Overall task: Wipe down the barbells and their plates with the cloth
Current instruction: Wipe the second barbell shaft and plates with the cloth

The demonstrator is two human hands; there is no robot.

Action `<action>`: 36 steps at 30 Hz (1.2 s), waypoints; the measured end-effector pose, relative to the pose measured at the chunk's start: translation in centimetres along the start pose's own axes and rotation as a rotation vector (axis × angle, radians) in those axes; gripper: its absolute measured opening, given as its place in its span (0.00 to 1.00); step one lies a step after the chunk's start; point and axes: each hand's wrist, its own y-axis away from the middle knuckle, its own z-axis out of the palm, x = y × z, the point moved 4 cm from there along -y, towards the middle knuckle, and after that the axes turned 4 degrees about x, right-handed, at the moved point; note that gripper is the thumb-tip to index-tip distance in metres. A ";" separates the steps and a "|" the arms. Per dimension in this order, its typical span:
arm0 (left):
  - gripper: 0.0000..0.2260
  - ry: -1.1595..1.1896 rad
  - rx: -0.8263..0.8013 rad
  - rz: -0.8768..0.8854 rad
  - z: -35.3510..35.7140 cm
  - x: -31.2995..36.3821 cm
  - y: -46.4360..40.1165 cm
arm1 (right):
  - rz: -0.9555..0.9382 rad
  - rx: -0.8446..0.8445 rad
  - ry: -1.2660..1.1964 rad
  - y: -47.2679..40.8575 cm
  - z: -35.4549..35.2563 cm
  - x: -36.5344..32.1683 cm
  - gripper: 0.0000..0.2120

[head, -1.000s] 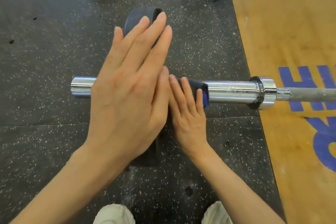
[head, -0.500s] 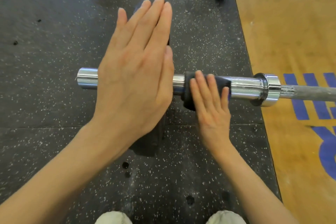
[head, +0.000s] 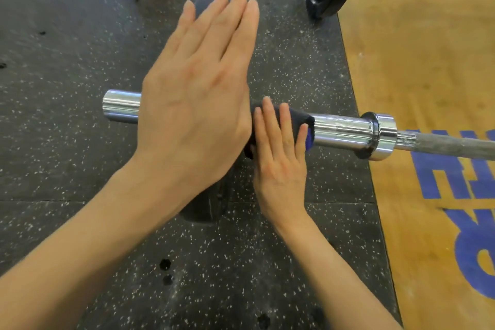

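**Cloth pressed onto the chrome sleeve**

While the barbell [head: 340, 128] is lying across the rubber floor [head: 80, 169], the right hand [head: 278, 158] is pressing the dark cloth [head: 297, 120] onto its sleeve, fingers straight. The left hand [head: 198, 99] is hovering flat, released, just left, over a black plate [head: 203, 206].

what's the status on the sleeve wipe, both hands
Right hand flat, pressing cloth on barbell sleeve. Left hand flat over black plate. Nothing blocking sleeve up to collar.

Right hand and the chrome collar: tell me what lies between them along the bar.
In the head view, only bare chrome sleeve lies between the right hand, pressing the dark cloth, and the collar.
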 end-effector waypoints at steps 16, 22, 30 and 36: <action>0.29 0.058 0.009 -0.030 -0.1 -0.2 -0.3 | 0.170 -0.351 0.139 -9.7 0.6 -1.2 0.18; 0.27 0.052 0.048 -0.025 -0.4 0.3 1.5 | 0.084 -0.333 0.043 -3.5 -1.1 -2.3 0.22; 0.27 0.077 0.084 -0.036 -1.2 1.3 4.5 | 0.171 -0.770 0.076 -9.8 0.2 -0.8 0.16; 0.23 0.061 0.123 -0.018 -1.6 1.6 6.9 | 0.186 -0.266 -0.078 -1.6 -2.8 -2.7 0.16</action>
